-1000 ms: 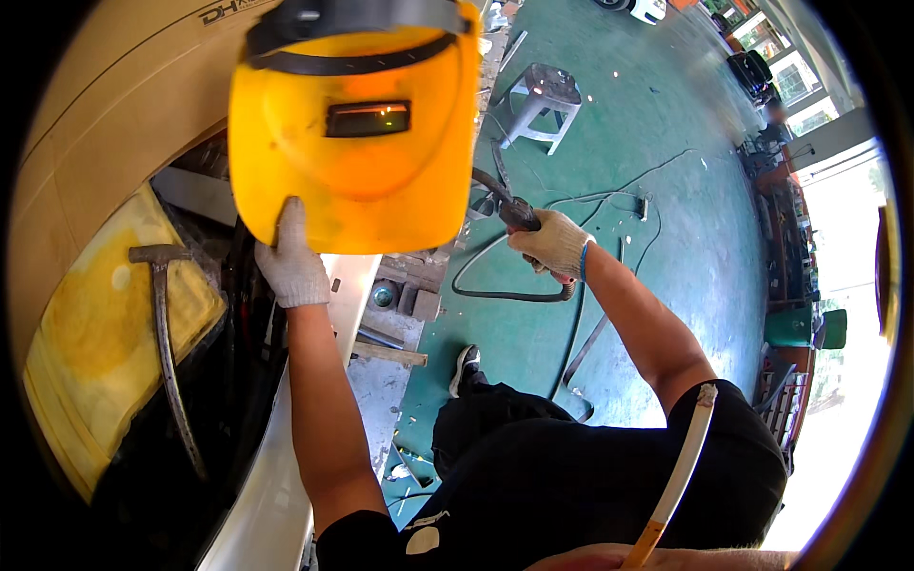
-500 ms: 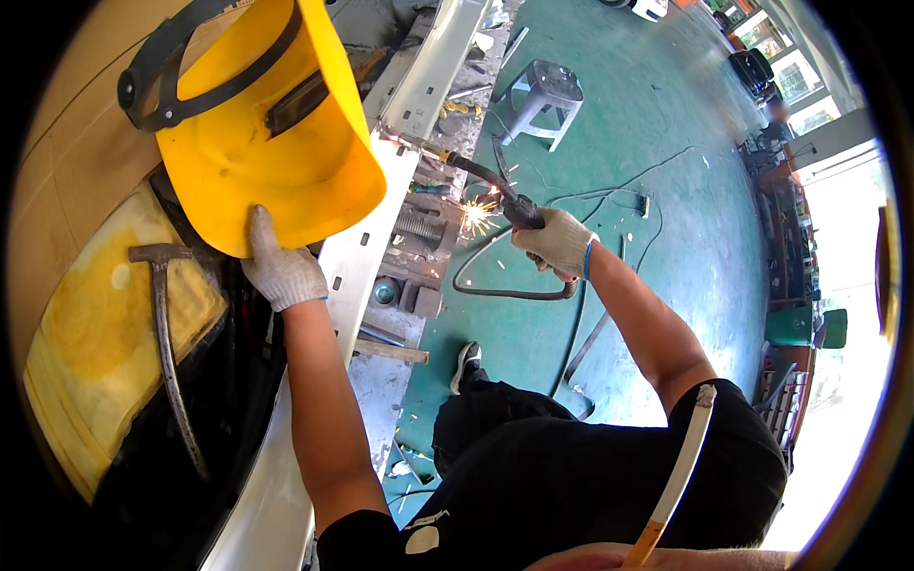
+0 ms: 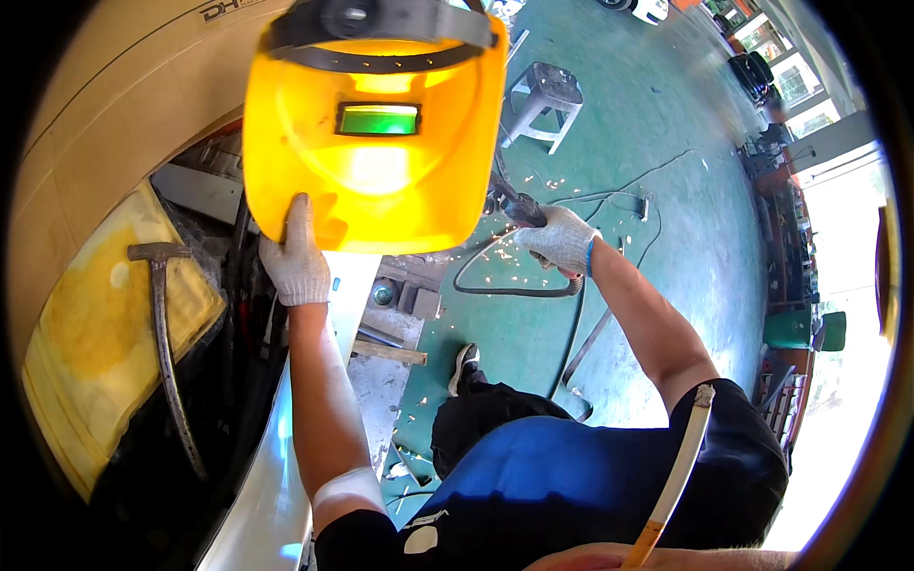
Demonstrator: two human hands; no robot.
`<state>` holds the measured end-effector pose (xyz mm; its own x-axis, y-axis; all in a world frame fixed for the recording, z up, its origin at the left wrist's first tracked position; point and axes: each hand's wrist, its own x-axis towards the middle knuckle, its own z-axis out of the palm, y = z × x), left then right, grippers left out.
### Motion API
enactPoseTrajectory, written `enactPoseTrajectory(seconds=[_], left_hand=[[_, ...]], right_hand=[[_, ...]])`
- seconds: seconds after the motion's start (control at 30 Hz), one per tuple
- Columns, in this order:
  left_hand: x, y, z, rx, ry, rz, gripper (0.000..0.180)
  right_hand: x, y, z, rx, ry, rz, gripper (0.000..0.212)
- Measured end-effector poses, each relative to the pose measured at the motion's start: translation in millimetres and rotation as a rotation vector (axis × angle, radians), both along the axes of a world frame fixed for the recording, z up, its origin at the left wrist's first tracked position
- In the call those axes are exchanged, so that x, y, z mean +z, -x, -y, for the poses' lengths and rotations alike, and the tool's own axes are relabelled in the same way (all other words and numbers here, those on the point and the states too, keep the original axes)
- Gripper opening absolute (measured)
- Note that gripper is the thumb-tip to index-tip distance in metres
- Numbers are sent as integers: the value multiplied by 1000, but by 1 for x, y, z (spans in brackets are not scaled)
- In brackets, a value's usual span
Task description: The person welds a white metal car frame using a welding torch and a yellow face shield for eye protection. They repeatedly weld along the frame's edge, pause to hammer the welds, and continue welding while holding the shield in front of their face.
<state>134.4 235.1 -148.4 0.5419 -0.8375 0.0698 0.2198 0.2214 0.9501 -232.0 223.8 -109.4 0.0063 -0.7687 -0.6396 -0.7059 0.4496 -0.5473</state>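
In my gloved left hand [image 3: 297,262] is the lower edge of a yellow welding mask [image 3: 286,133], thumb on its inner side. Its small viewing window [image 3: 379,119] glows green, and bright light shines through the shell. My gloved right hand [image 3: 564,240] is wrapped round the handle of a welding torch [image 3: 520,209]. The torch's front end is hidden behind the mask. So is most of the pale metal beam [image 3: 354,281], which shows again below the mask. Small sparks scatter near the torch and over the floor.
A hammer [image 3: 164,333] lies on a yellowed panel [image 3: 86,333] at the left, near large cardboard [image 3: 105,114]. A grey stool [image 3: 547,90] stands on the green floor beyond the torch. Cables [image 3: 581,352] trail across the floor. A cigarette [image 3: 681,457] juts up at the lower edge.
The mask has moved right and turned, now covering the torch tip and beam. Its window has turned green, and strong light now falls on my left arm and shirt. My right hand has barely moved.
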Motion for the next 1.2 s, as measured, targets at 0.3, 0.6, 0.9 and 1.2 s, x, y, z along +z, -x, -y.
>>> enactPoseTrajectory(seconds=[0.3, 0.6, 0.9, 1.2], left_hand=[[19, 1, 2, 161, 85, -435, 54], [8, -8, 6, 188, 113, -538, 58], [9, -7, 5, 157, 128, -526, 62], [2, 1, -2, -35, -12, 10, 44]], right_hand=[[3, -4, -12, -51, 11, 28, 28], [10, -11, -9, -14, 7, -33, 32], [1, -10, -13, -41, 35, 29, 35], [31, -15, -10, 26, -18, -55, 29]])
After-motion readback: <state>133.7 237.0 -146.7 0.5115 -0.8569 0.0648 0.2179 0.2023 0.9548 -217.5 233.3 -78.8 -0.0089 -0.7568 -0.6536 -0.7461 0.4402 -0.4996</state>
